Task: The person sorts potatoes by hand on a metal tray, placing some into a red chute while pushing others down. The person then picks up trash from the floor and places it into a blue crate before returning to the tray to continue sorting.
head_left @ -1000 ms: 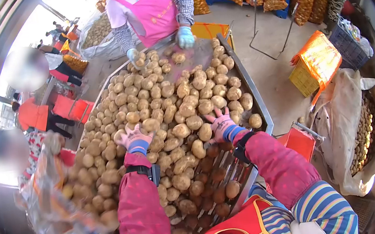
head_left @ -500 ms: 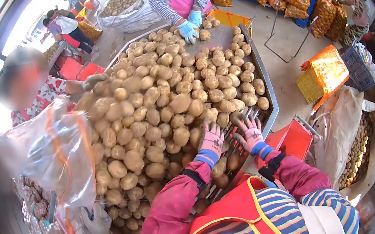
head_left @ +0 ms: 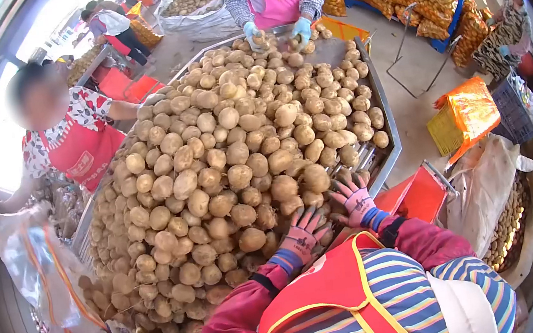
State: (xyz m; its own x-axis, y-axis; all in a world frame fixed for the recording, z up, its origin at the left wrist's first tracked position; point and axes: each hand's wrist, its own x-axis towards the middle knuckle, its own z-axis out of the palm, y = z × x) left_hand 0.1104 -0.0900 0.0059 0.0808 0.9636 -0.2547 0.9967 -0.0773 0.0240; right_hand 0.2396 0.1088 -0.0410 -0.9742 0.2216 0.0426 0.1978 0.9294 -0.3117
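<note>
Potatoes point(head_left: 239, 177) lie heaped; left hand point(head_left: 301, 240) and right hand point(head_left: 356, 204) sit at their edge, fingers spread, nothing visibly gripped.

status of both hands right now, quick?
Left hand: open, fingers spread, by the potatoes; no grip visible.
Right hand: open, fingers spread, at the pile's near edge; no grip visible.

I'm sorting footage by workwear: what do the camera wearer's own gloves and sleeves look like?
The left glove and right glove are pink, with dark fingers, dark printing and blue cuffs. Magenta sleeve covers follow, with a black strap on each. Above the right one shows a blue, white and yellow striped shirt sleeve.
</note>
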